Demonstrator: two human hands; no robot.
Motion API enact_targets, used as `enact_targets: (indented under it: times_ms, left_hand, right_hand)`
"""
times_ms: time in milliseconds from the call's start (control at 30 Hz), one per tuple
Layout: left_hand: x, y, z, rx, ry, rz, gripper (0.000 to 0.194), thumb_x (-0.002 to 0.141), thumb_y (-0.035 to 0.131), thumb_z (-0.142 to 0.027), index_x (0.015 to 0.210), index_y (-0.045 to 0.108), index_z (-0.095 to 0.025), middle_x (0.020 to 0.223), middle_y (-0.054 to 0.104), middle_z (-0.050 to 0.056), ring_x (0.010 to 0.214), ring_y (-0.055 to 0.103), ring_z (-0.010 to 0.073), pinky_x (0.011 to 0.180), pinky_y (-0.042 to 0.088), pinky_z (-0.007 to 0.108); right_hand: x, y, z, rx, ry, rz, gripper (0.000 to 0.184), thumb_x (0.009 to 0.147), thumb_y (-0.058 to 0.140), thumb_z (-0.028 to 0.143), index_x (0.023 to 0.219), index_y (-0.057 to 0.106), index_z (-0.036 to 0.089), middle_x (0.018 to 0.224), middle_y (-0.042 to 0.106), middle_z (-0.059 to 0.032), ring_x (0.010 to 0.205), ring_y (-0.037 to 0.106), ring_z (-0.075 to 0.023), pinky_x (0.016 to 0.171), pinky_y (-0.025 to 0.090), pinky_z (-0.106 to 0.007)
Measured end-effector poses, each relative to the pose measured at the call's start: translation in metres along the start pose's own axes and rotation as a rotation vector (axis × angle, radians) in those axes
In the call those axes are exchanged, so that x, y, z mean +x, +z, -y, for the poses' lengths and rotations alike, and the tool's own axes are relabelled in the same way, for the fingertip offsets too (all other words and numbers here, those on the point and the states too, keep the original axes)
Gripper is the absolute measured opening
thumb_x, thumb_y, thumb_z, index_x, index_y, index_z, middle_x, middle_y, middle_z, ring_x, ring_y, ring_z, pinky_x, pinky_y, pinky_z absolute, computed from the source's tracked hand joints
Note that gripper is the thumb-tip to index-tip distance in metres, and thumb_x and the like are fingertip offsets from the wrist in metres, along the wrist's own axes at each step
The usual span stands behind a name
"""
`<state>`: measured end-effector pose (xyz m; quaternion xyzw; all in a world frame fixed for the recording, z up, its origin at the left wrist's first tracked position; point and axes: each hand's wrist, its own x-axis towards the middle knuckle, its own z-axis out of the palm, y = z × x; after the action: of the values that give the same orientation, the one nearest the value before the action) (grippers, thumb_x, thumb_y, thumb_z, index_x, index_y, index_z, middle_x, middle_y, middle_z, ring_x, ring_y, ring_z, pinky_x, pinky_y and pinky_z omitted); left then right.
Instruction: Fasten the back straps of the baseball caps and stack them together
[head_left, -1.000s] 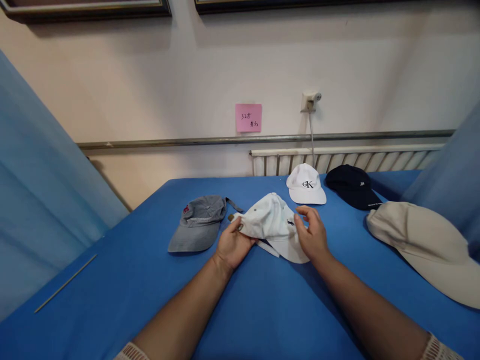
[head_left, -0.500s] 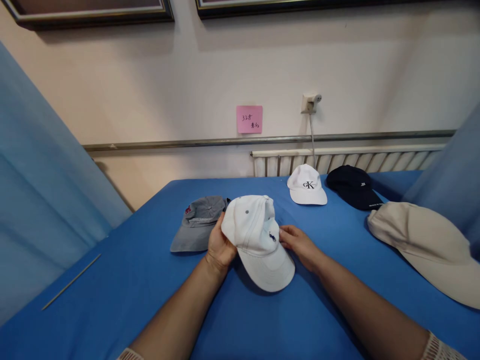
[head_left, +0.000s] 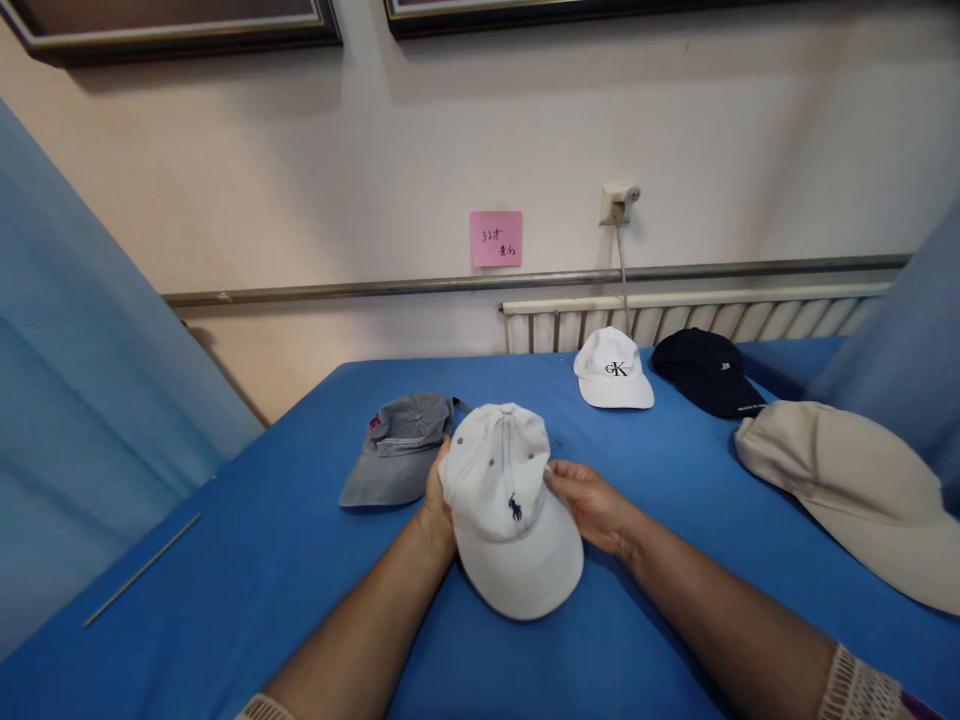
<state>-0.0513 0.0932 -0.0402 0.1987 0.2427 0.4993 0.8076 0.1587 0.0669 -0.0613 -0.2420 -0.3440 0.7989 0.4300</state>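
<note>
Between my two hands is a white baseball cap (head_left: 491, 470) with a small dark blue horse-rider logo, its brim pointing down toward me. My left hand (head_left: 439, 495) grips the cap's left side, with most of its fingers hidden behind it. On the other side, my right hand (head_left: 589, 500) pinches the edge of the crown where it meets the brim. A grey cap (head_left: 401, 450) with a red mark lies on the blue-covered table (head_left: 285, 580), just left of the held cap.
Farther back sit a white cap with black letters (head_left: 613, 372) and a navy cap (head_left: 705, 370). A large beige cap (head_left: 855, 480) lies at the right. A thin stick (head_left: 142, 570) rests at the left. Blue curtains (head_left: 82, 380) flank the table; a radiator (head_left: 697, 315) stands behind.
The held white cap has turned so its logo faces me more squarely, and it has come slightly lower and nearer. Both hands moved with it; the other caps stayed put.
</note>
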Motion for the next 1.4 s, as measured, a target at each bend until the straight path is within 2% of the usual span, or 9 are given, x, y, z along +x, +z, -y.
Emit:
enact_targets:
  times_ms: [233, 367, 533, 667, 833, 967, 1100, 1200, 1400]
  left_hand:
    - [0.004, 0.021, 0.024, 0.021, -0.155, -0.039, 0.035, 0.091, 0.051, -0.039, 0.108, 0.062, -0.01, 0.097, 0.072, 0.013, 0.095, 0.068, 0.0241, 0.087, 0.052, 0.036]
    - [-0.001, 0.027, 0.037, 0.155, -0.151, -0.117, 0.02, 0.084, 0.064, -0.017, 0.104, 0.062, -0.012, 0.091, 0.072, 0.01, 0.081, 0.07, 0.0186, 0.074, 0.054, 0.027]
    - [0.001, 0.025, 0.033, 0.104, 0.007, -0.165, 0.025, 0.085, 0.063, -0.012, 0.11, 0.061, -0.015, 0.101, 0.072, 0.008, 0.088, 0.07, 0.0187, 0.085, 0.056, 0.033]
    - [0.001, 0.034, 0.007, 0.088, 0.19, -0.126, 0.032, 0.087, 0.056, -0.006, 0.117, 0.06, -0.016, 0.105, 0.072, 0.008, 0.092, 0.07, 0.018, 0.088, 0.056, 0.032]
    - [-0.004, 0.047, -0.065, -0.076, 0.501, -0.148, 0.036, 0.094, 0.043, -0.008, 0.126, 0.056, -0.019, 0.106, 0.072, 0.007, 0.092, 0.07, 0.0154, 0.086, 0.057, 0.028]
    - [-0.026, 0.024, -0.102, -0.132, 0.514, -0.303, 0.036, 0.095, 0.042, -0.011, 0.129, 0.053, -0.016, 0.105, 0.072, 0.011, 0.087, 0.072, 0.0185, 0.08, 0.061, 0.03]
    - [-0.055, -0.014, -0.096, -0.103, 0.434, -0.558, 0.038, 0.095, 0.04, -0.009, 0.131, 0.05, -0.015, 0.101, 0.073, 0.011, 0.073, 0.073, 0.017, 0.068, 0.063, 0.027]
    - [-0.068, -0.028, -0.087, -0.101, 0.438, -0.607, 0.038, 0.095, 0.041, -0.008, 0.13, 0.051, -0.015, 0.102, 0.072, 0.011, 0.073, 0.073, 0.0166, 0.068, 0.063, 0.026]
    - [-0.067, -0.026, -0.092, -0.185, 0.547, -0.632, 0.039, 0.095, 0.041, -0.009, 0.133, 0.049, -0.016, 0.109, 0.07, 0.012, 0.082, 0.073, 0.0174, 0.07, 0.062, 0.024]
  right_hand:
    - [0.024, -0.037, 0.015, 0.256, -0.353, -0.372, 0.014, 0.076, 0.075, 0.028, 0.087, 0.067, 0.023, 0.089, 0.073, 0.0017, 0.085, 0.068, -0.0147, 0.084, 0.053, -0.028]
    - [0.025, -0.041, 0.02, 0.245, -0.422, -0.379, 0.017, 0.077, 0.074, 0.025, 0.092, 0.067, 0.023, 0.1, 0.073, 0.0005, 0.095, 0.067, -0.0154, 0.089, 0.052, -0.029]
    - [0.016, -0.025, 0.022, 0.184, -0.356, -0.26, 0.021, 0.074, 0.077, 0.027, 0.092, 0.066, 0.024, 0.1, 0.073, 0.0005, 0.092, 0.067, -0.0153, 0.083, 0.053, -0.03]
    - [0.012, -0.023, 0.02, 0.088, -0.26, -0.287, 0.023, 0.073, 0.078, 0.034, 0.089, 0.066, 0.022, 0.092, 0.073, -0.0009, 0.082, 0.067, -0.0141, 0.073, 0.051, -0.026]
    - [0.013, -0.028, 0.016, -0.062, -0.154, -0.293, 0.028, 0.074, 0.075, 0.041, 0.09, 0.069, 0.018, 0.087, 0.071, -0.0051, 0.071, 0.065, -0.0133, 0.066, 0.049, -0.026]
    - [0.014, -0.027, 0.014, -0.11, -0.135, -0.267, 0.029, 0.072, 0.077, 0.041, 0.087, 0.069, 0.018, 0.084, 0.07, -0.0046, 0.07, 0.063, -0.0129, 0.066, 0.048, -0.026]
    - [0.016, -0.027, 0.012, -0.157, -0.119, -0.266, 0.032, 0.069, 0.079, 0.041, 0.087, 0.068, 0.017, 0.083, 0.069, -0.0049, 0.069, 0.062, -0.0131, 0.067, 0.048, -0.027]
    - [0.017, -0.028, 0.01, -0.167, -0.114, -0.265, 0.033, 0.068, 0.08, 0.04, 0.088, 0.068, 0.017, 0.082, 0.069, -0.0045, 0.069, 0.062, -0.0127, 0.067, 0.047, -0.026]
    - [0.014, -0.029, 0.01, -0.162, -0.133, -0.255, 0.032, 0.068, 0.08, 0.037, 0.088, 0.067, 0.016, 0.081, 0.069, -0.0044, 0.068, 0.062, -0.0122, 0.066, 0.047, -0.026]
